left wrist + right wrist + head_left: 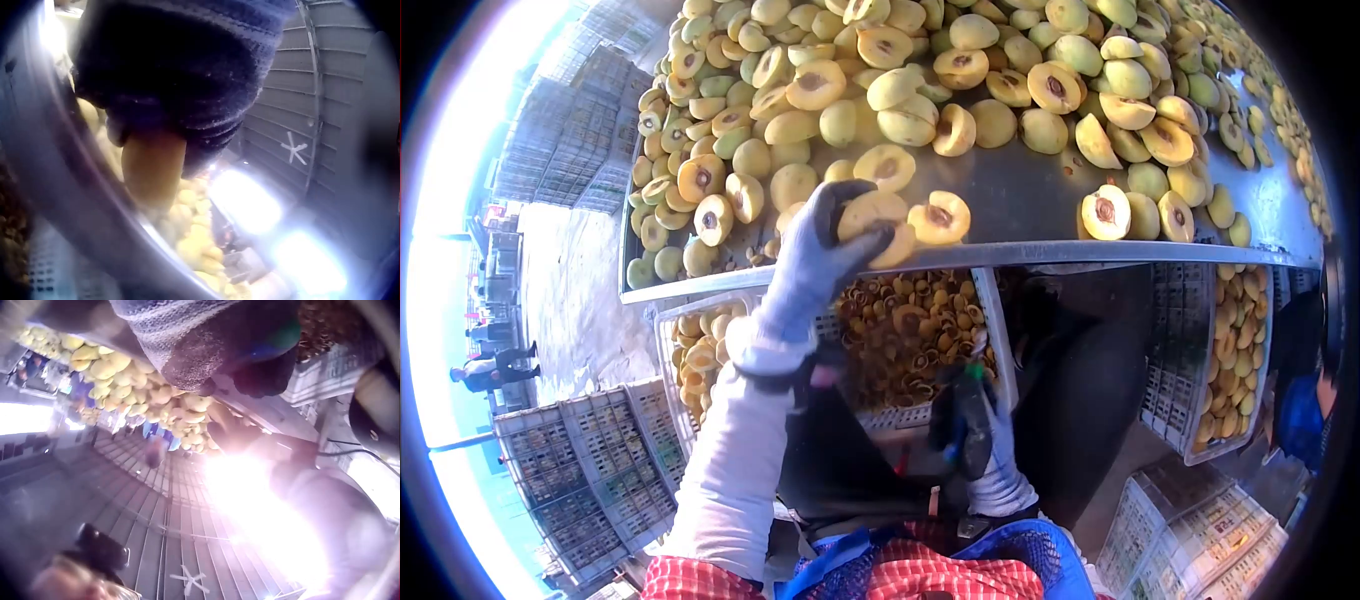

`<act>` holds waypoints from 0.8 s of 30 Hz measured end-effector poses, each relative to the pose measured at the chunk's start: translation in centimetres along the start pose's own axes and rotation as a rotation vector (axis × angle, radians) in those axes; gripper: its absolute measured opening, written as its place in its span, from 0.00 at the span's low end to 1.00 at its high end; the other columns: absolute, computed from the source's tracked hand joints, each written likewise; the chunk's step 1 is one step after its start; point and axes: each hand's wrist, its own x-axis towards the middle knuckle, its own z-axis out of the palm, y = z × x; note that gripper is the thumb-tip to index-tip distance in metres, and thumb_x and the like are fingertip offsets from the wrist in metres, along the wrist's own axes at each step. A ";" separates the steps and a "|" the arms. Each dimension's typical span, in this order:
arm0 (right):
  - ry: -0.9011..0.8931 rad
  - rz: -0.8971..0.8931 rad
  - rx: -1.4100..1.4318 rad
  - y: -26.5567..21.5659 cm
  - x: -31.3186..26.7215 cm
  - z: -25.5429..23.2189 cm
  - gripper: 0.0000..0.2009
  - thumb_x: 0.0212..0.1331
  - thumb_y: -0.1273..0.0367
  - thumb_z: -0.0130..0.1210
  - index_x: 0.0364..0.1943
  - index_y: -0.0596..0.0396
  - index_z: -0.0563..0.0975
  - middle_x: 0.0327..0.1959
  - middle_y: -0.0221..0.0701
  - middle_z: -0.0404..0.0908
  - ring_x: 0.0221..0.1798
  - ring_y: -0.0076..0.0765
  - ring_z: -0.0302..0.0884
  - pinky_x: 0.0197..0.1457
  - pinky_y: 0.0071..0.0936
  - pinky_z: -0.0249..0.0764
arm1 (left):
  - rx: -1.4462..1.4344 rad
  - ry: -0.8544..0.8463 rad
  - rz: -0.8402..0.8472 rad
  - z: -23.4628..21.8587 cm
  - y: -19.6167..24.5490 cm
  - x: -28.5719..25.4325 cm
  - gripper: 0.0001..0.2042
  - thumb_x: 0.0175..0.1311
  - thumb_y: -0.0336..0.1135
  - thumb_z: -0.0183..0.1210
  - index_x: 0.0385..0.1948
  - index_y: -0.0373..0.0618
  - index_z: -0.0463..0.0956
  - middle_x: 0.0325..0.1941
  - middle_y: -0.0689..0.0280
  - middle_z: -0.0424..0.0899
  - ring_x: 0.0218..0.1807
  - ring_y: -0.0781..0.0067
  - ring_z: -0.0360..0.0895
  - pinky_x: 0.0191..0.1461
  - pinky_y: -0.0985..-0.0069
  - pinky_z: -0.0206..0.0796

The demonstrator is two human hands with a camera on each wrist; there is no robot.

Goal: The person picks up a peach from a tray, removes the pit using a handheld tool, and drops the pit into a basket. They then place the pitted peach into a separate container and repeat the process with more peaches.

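Observation:
My gloved left hand [815,240] is over the near edge of the metal table, gripping a peach half [872,212] between thumb and fingers. In the left wrist view this yellow peach half [153,170] sticks out below the dark glove fingers. Another cut peach half [941,217] with a brown centre sits right beside it at the table rim. My gloved right hand [980,430] is lower, over my lap near a crate, its fingers curled round a small tool [974,370] with a green part. Blur and the glove hide the tool's shape.
Halved peaches [900,110] are heaped across the metal table [1020,190]. Under its rim stands a crate [997,340] holding brown-centred pieces. Crates of peach halves [1235,350] flank it. Stacked crates [590,470] stand at left, and another person [1305,420] is at far right.

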 end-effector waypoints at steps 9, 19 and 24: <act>0.090 -0.205 -0.213 -1.4 -0.1 1.5 0.18 0.55 0.78 0.59 0.50 0.58 0.68 0.43 0.32 0.75 0.39 0.22 0.77 0.39 0.15 0.76 | -0.549 0.118 -0.383 6.4 1.9 -12.7 0.24 0.64 0.41 0.57 0.58 0.39 0.64 0.51 0.60 0.73 0.52 0.71 0.73 0.56 0.73 0.67; -0.029 -0.737 -1.226 -2.2 -3.4 2.7 0.12 0.61 0.63 0.53 0.39 0.59 0.71 0.24 0.46 0.78 0.28 0.51 0.80 0.31 0.38 0.74 | -0.314 0.314 -0.255 7.3 2.1 -14.7 0.19 0.66 0.44 0.54 0.50 0.38 0.72 0.45 0.61 0.79 0.46 0.72 0.77 0.52 0.77 0.70; -0.005 -0.746 -1.227 -0.8 -4.6 2.8 0.14 0.62 0.65 0.52 0.42 0.63 0.71 0.25 0.48 0.77 0.30 0.54 0.79 0.31 0.38 0.74 | -0.211 0.381 -0.173 7.9 2.2 -16.0 0.18 0.66 0.42 0.54 0.48 0.36 0.73 0.45 0.58 0.79 0.46 0.72 0.77 0.51 0.76 0.70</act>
